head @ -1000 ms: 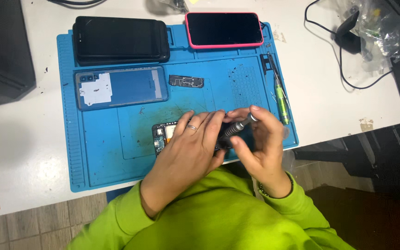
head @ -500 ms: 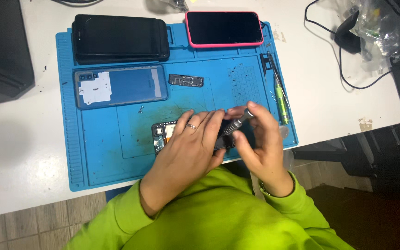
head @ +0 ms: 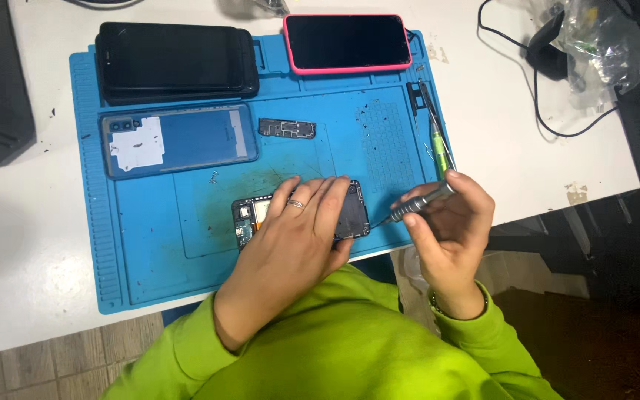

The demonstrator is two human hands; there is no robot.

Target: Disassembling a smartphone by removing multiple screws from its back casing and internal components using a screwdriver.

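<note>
My left hand (head: 290, 237), with a ring on one finger, lies flat on an opened black phone (head: 353, 211) near the front of a blue work mat (head: 150, 252), covering most of it. My right hand (head: 450, 230) grips a grey metal screwdriver (head: 416, 204) to the right of the phone. Its thin tip points at the phone's right edge. Circuit parts show at the phone's left end (head: 246, 222).
On the mat lie a blue phone back cover (head: 179, 141), a small dark circuit piece (head: 287, 129), a black phone (head: 175, 59), a pink-cased phone (head: 348, 42) and a green tool (head: 438, 144). Black cables (head: 550, 111) and a plastic bag (head: 601, 44) sit at right.
My right hand has drawn the screwdriver off the phone and out to the right. My left hand stays pressed on the phone.
</note>
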